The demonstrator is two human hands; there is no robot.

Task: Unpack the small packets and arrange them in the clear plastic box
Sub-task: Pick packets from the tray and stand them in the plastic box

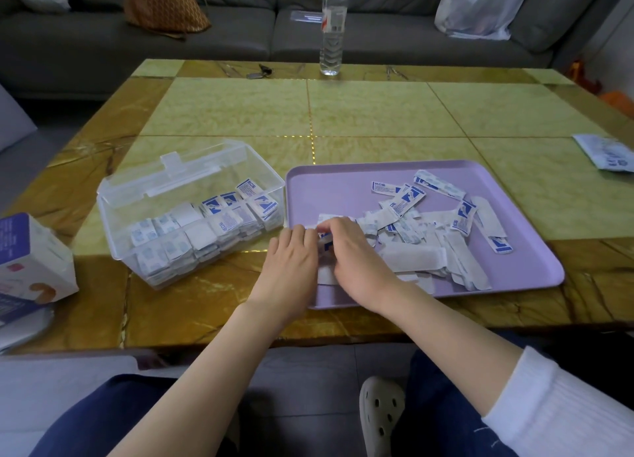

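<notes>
Fingers [338, 226] of left hand [295, 262] and right hand [358, 254] tight on one small packet [326, 245] over purple tray [343, 189].

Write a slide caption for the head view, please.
Left hand and right hand pinch a packet over the purple tray, beside the part-filled clear plastic box.

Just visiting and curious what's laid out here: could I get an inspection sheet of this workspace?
Surface: yellow-green and brown marbled table.
Job's things: clear plastic box part-filled with white-and-blue small packets; loose packets on lilac plastic tray.
Clutter: clear water bottle, keys, white-and-purple carton, white sachet.
Hands: left hand and right hand together pinch one packet over the tray.
Cables: nothing seen.
Surroundings: grey sofa, orange cushion, white plastic bag.
</notes>
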